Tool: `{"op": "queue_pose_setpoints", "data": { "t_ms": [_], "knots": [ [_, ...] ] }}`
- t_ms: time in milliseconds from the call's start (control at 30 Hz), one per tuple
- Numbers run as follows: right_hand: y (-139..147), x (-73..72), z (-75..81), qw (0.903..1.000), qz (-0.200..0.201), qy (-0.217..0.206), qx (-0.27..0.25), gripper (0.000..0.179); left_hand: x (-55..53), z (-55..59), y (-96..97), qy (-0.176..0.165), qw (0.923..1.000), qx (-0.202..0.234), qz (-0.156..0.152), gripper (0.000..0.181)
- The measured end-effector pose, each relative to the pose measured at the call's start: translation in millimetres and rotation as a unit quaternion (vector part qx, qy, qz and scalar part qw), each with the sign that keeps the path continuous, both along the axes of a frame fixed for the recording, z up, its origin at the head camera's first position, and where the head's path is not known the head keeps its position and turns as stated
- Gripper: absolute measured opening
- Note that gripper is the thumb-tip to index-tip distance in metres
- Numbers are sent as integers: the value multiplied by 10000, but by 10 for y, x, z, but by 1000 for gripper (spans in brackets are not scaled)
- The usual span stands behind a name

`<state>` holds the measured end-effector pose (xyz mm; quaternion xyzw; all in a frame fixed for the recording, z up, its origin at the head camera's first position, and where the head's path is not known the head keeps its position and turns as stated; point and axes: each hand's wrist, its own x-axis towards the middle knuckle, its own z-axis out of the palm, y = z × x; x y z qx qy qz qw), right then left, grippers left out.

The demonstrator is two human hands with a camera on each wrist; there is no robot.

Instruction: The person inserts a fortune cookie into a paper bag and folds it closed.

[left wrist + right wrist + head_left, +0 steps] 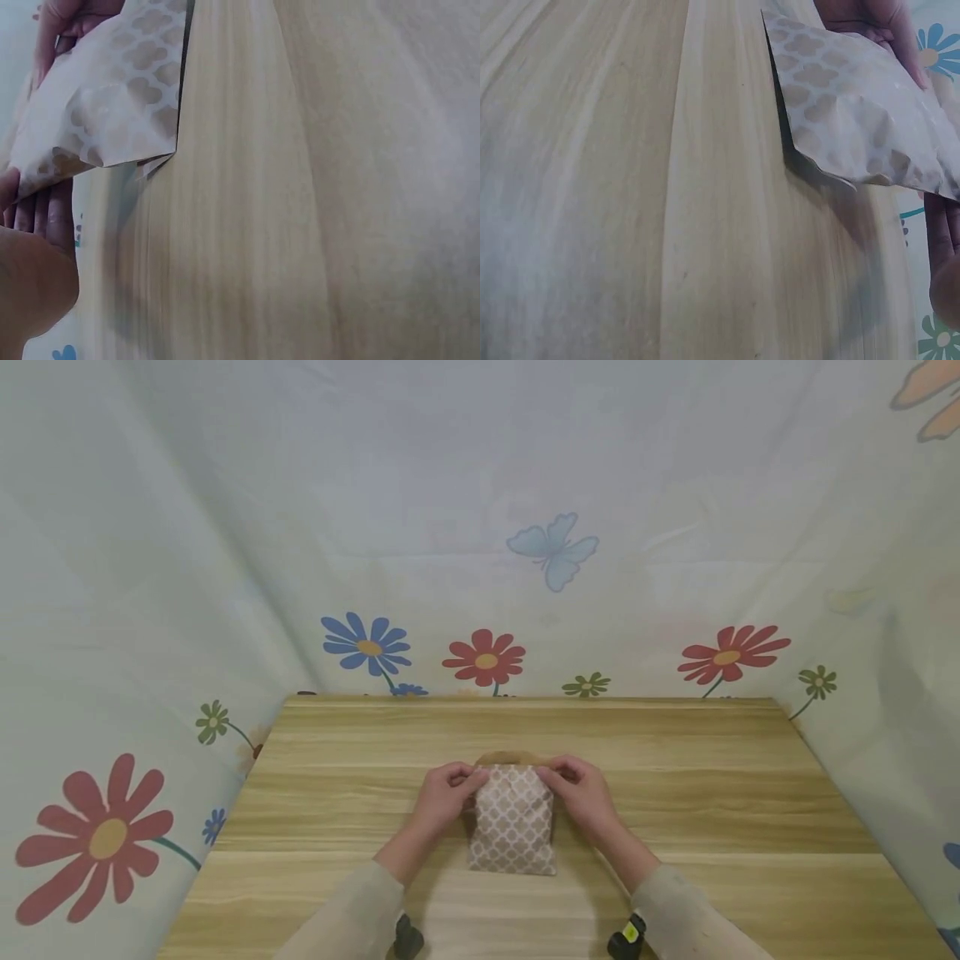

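A small tan paper bag (513, 827) with a white quatrefoil pattern stands between both hands near the middle of the table. Its brown upper edge (508, 758) shows behind the patterned front. My left hand (444, 793) pinches the upper left corner, thumb in front and fingers behind. At the upper right corner my right hand (583, 789) grips it the same way. Both wrist views show the patterned paper (135, 90) creased and bulging, with its lower end close to the tabletop. What is inside the bag cannot be seen.
The wood-grain table (675, 760) reaches back to a pale curtain (450, 485) printed with flowers and butterflies, which also encloses both sides. A dark wrist device (408, 937) hangs at the left cuff, and another wrist device (626, 939) at the right.
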<state>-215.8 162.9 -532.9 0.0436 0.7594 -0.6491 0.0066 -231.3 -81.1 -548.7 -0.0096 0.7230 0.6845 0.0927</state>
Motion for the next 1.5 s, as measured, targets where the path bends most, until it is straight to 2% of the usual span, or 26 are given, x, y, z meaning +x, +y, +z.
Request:
{"op": "queue_pose_setpoints", "data": {
  "t_ms": [100, 200, 300, 433, 567, 733, 1000, 1333, 1500],
  "knots": [
    [-6, -11, -14, 9999, -15, 69, 74, 16, 1, -26, -11, -29, 10000, 83, 14, 23],
    [1, -13, -23, 9999, -24, 80, 73, 13, -2, -36, -23, -16, 9998, 142, -135, 23],
    [14, -15, -24, 9998, 42, 108, 130, 12, -47, -13, -46, 114, 9993, -186, -289, 21],
    [22, -20, 3, 9994, 226, 201, 145, 15, -140, 68, -85, 475, 9947, -829, -388, 21],
    [34, -39, 12, 9993, 319, 174, 44, 17, -197, 158, -110, 536, 9924, -994, -497, 19],
    [70, -45, -12, 9994, 265, 176, 96, 18, -196, 203, -126, 502, 9914, -1079, -547, 13],
    [138, -64, -47, 9994, 236, 237, 118, 18, -184, 169, -145, 603, 9921, -882, -653, 13],
    [147, -36, -25, 9994, 316, 163, 38, 21, -180, 106, -197, 510, 9948, -443, -767, 14],
    [163, -43, -46, 9992, 365, 112, -110, 23, -177, 111, -205, 435, 9947, -327, -871, 16]
  ]
}}
